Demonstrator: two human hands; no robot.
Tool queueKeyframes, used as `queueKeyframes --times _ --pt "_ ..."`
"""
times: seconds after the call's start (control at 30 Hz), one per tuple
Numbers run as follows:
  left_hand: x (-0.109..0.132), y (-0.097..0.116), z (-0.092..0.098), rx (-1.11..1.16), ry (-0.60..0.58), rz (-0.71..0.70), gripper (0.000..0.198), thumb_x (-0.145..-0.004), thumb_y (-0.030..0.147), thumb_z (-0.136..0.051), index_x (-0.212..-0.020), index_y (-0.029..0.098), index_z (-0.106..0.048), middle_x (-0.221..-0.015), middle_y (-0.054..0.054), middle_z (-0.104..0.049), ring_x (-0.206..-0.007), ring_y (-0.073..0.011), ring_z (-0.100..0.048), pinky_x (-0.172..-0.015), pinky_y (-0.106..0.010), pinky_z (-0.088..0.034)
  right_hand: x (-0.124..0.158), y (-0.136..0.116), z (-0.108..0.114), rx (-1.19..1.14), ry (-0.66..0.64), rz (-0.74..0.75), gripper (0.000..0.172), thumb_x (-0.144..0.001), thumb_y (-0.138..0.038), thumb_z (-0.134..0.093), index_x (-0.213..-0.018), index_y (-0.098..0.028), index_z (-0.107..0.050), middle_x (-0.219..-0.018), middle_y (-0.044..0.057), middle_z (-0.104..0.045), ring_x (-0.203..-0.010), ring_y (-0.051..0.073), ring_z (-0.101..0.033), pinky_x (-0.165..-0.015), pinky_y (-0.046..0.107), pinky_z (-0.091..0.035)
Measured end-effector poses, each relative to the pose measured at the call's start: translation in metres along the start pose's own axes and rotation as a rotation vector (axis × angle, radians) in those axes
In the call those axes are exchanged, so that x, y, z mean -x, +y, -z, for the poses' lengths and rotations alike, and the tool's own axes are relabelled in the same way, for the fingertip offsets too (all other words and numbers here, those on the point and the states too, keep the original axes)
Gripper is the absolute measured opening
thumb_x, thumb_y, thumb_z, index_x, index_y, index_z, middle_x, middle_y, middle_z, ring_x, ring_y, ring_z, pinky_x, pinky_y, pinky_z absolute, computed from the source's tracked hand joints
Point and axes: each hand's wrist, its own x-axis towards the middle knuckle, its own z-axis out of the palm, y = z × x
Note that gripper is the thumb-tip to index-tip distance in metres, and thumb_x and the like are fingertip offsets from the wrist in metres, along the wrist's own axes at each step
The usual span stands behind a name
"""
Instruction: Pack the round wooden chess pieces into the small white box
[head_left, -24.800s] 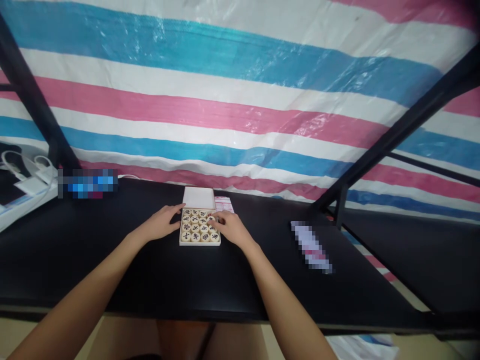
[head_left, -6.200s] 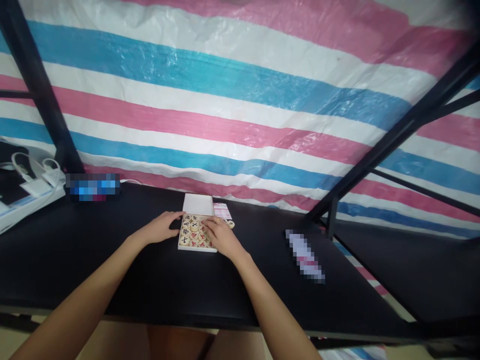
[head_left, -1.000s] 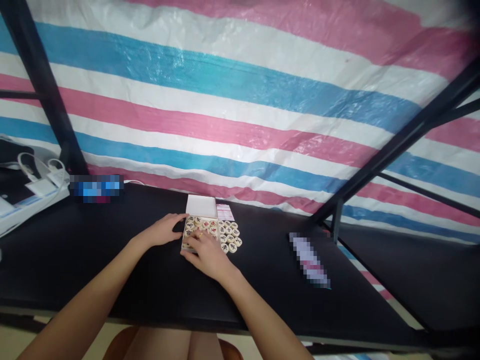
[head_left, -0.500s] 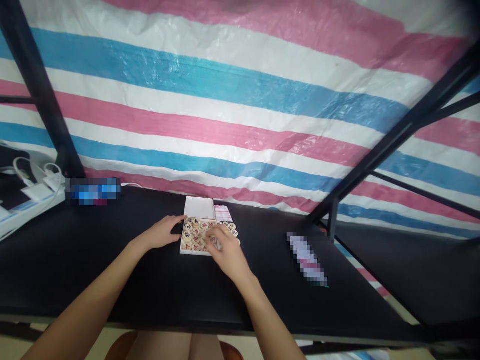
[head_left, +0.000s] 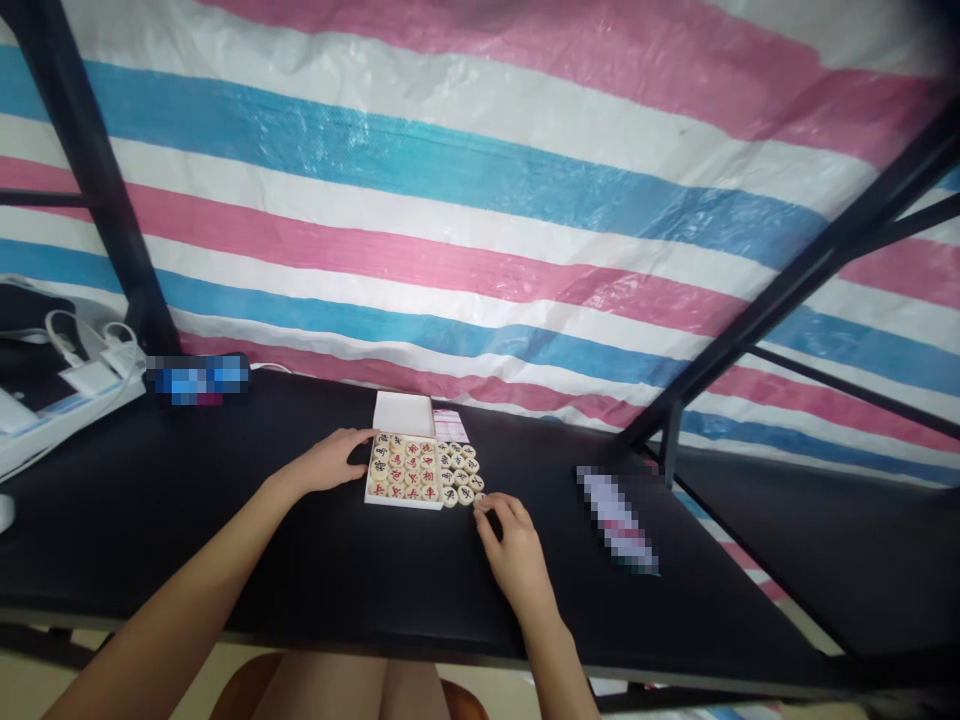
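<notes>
A white open box (head_left: 405, 506) lies on the black table, filled with rows of round Chinese chess pieces (head_left: 412, 463), red-marked and black-marked. Its raised lid (head_left: 403, 413) leans away at the back. My left hand (head_left: 330, 463) rests at the box's left edge, thumb and fingers apart, fingertips touching the edge near the lid. To the right of the box, several black-marked pieces (head_left: 457, 475) lie in rows on the table. At the near right end of these rows, my right hand (head_left: 514, 545) pinches one Chinese chess piece (head_left: 480, 500) between thumb and fingers.
A pink-and-white paper (head_left: 451, 426) lies behind the pieces. Farther right is a blurred-out long item (head_left: 616, 520). A phone-like blurred device (head_left: 199, 380) and a white power strip (head_left: 90, 400) with plugs and cables are at left. Black metal posts (head_left: 97, 180) and striped sheeting (head_left: 450, 240) stand behind.
My right hand has moved from over the box to the right, onto the near end of the loose pieces. My left hand has stayed at the box edge. The view has shifted slightly.
</notes>
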Motion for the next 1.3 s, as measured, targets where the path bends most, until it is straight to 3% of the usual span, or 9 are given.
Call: queueKeyframes --times 0.1,0.33,0.73,0.93,1.3 --pt "0.0 0.001 0.001 -0.001 -0.003 0.004 0.059 -0.079 0.031 -0.059 -0.135 0.024 -0.043 -0.118 -0.008 -0.061 -0.108 -0.0253 -0.054 -0.094 -0.036 -0.042 0.003 -0.002 0.0 0.076 0.03 0.07 0.023 -0.09 -0.028 -0.044 -0.103 -0.02 -0.061 -0.106 0.012 -0.059 -0.096 0.025 -0.057 -0.086 0.042 -0.048" --pt "0.001 0.004 0.002 -0.017 0.009 0.003 0.058 -0.079 0.032 -0.059 -0.134 0.024 -0.045 -0.117 -0.007 -0.062 -0.108 -0.0257 -0.055 -0.092 -0.034 -0.044 0.008 -0.011 -0.004 0.167 -0.09 0.166 0.032 -0.089 -0.022 -0.046 -0.118 -0.022 -0.058 -0.113 0.011 -0.059 -0.107 0.026 -0.053 -0.092 0.045 -0.046" --pt "0.0 0.003 0.002 -0.017 -0.003 -0.002 0.058 -0.078 0.031 -0.058 -0.135 0.024 -0.045 -0.117 -0.008 -0.061 -0.108 -0.0259 -0.054 -0.093 -0.036 -0.042 0.011 -0.005 -0.008 0.117 -0.086 0.198 0.03 -0.089 -0.026 -0.047 -0.115 -0.02 -0.06 -0.117 0.012 -0.057 -0.117 0.028 -0.05 -0.098 0.047 -0.045" --pt "0.001 0.003 0.001 -0.004 0.0 -0.001 0.058 -0.079 0.032 -0.058 -0.135 0.026 -0.044 -0.116 -0.006 -0.061 -0.107 -0.0254 -0.055 -0.092 -0.035 -0.043 0.01 -0.005 -0.008 0.089 -0.107 0.184 0.041 -0.089 -0.024 -0.045 -0.13 -0.021 -0.047 -0.122 0.012 -0.056 -0.118 0.026 -0.049 -0.098 0.046 -0.046" --pt "0.001 0.005 0.003 0.002 0.008 -0.012 0.057 -0.079 0.032 -0.059 -0.134 0.025 -0.045 -0.116 -0.007 -0.062 -0.108 -0.0259 -0.054 -0.091 -0.035 -0.043 0.009 -0.002 -0.009 0.116 -0.108 0.198 0.033 -0.089 -0.027 -0.047 -0.12 -0.021 -0.057 -0.118 0.012 -0.058 -0.117 0.026 -0.051 -0.098 0.044 -0.046"
